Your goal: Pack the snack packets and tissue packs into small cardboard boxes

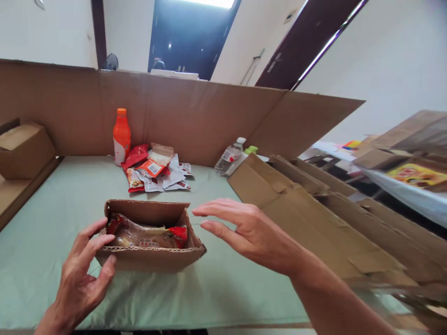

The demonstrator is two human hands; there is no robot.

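Box [153, 261] between the hands [78, 277] [244, 228]

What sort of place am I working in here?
Probably an indoor packing station: an open cardboard box with a clear-and-red wrapped packet inside, a pile of snack packets on the green-covered table, and flattened cartons at the right.

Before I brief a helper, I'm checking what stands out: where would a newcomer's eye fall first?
Probably the orange bottle, upright at the back of the table beside a pile of snack packets. Then the open cardboard box in front, a red-ended clear packet inside; the left hand is at the box's left end, the right hand off its right.
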